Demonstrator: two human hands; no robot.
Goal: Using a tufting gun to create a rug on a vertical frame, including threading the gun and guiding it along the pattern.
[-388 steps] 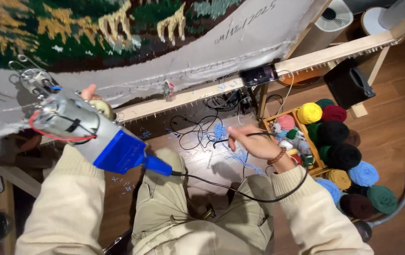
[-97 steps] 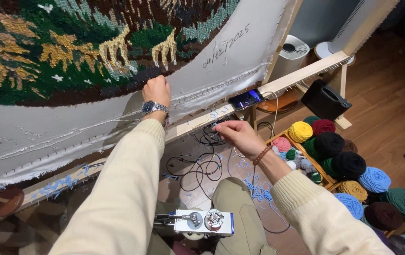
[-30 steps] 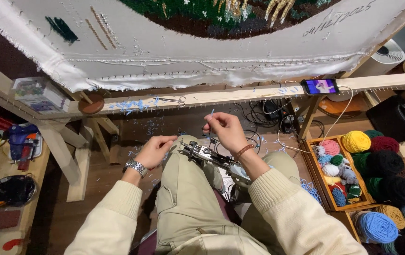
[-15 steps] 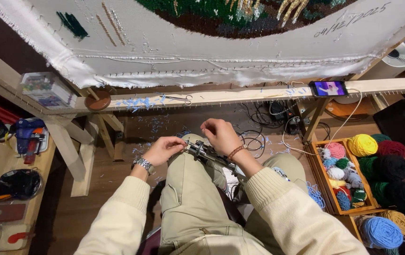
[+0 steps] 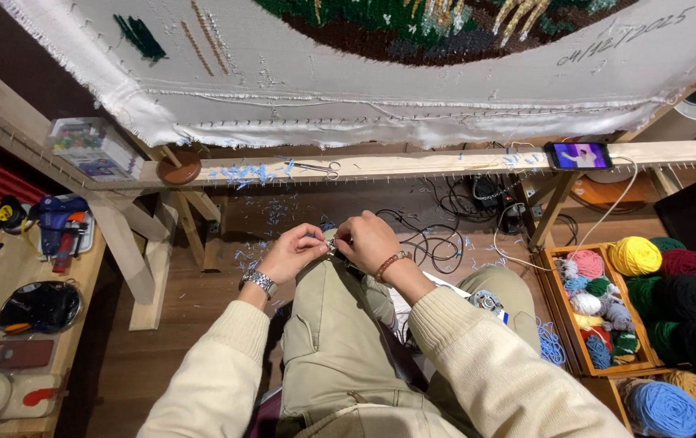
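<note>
Right over the left knee, a small metal piece point(image 5: 333, 246) sits pinched between both hands, mostly hidden by the fingers, so its exact shape cannot be told. Left hand point(image 5: 293, 254), with a silver wristwatch point(image 5: 259, 281) on the wrist, closes narrow on it from the left side; right hand point(image 5: 366, 241), with a bead bracelet point(image 5: 392, 263) on the wrist, closes narrow on it from the right, fingertips of both hands touching around the piece. Both arms wear cream knitted sleeves point(image 5: 486, 357), and the hands hover just above khaki trousers point(image 5: 340, 341)

Beyond the hands, black cables point(image 5: 429, 235) coil on the wooden floor, with blue yarn scraps point(image 5: 263, 215) strewn between them and the frame. A wooden beam point(image 5: 413, 165) runs across above the hands; on it lie scissors point(image 5: 319, 169) near its middle, more blue scraps toward its left, and a phone point(image 5: 579, 155) with a lit screen near its right end. Above the beam a white backing cloth point(image 5: 364, 89) is stretched, with a green and brown tufted picture point(image 5: 445, 24) at its top edge

At the right, a wooden crate point(image 5: 560, 324) holds small yarn balls, and larger balls in yellow point(image 5: 634, 255), dark red, black, green and blue lie just beside it. At the left, a desk point(image 5: 7, 332) carries a blue tool point(image 5: 60, 223) at its far edge and a black bowl point(image 5: 38, 307) nearer its middle. A clear plastic box point(image 5: 92, 148) rests on the slanted left post of the frame
</note>
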